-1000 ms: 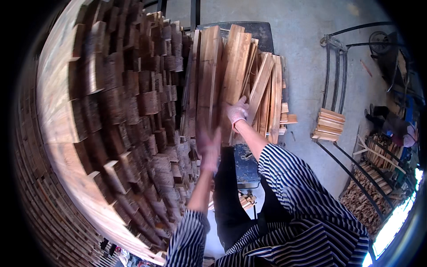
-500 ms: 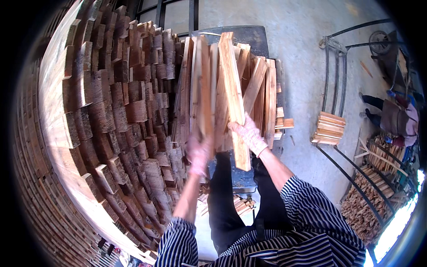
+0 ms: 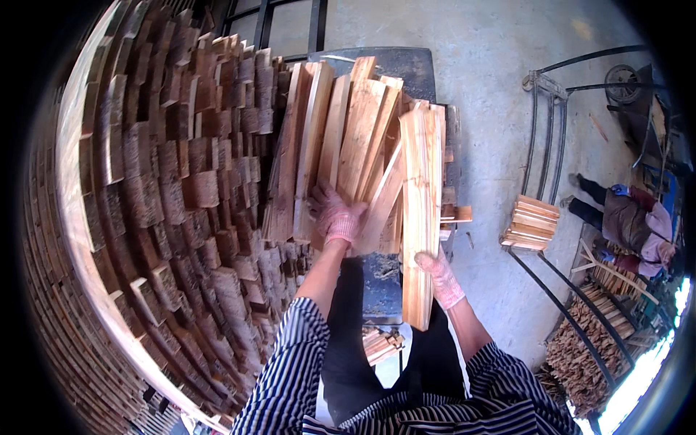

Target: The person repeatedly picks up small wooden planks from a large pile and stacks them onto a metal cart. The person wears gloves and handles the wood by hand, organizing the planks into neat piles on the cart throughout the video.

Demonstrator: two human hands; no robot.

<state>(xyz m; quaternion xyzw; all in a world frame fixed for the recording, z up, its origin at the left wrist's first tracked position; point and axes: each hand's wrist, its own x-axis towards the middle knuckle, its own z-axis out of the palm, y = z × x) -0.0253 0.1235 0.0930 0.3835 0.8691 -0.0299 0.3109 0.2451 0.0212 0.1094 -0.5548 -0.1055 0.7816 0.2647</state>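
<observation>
My right hand [image 3: 440, 275], in a pinkish knit glove, is closed round the lower part of a few pale wooden strips [image 3: 420, 181] held together lengthwise. They slant over the right side of a pile of wooden strips [image 3: 362, 130]. My left hand [image 3: 337, 216], gloved alike, lies at the near ends of the pile's middle strips. Its fingers are spread and its thumb points right; no strip is plainly gripped in it. The pile rests on a dark board or tabletop [image 3: 409, 65], with strips leaning at uneven angles.
A tall stack of rough-ended timber [image 3: 167, 181] fills the left side. On the right, a black metal rack [image 3: 547, 138] carries a small bundle of strips [image 3: 531, 223]. Beyond it another person [image 3: 638, 217] works near heaped wood pieces [image 3: 587, 355]. More strips [image 3: 382, 344] lie below my arms.
My right hand has moved right and nearer me with the strips, now a thicker bundle. My left hand, blurred with a strip before, now rests on the pile. The other person has shifted.
</observation>
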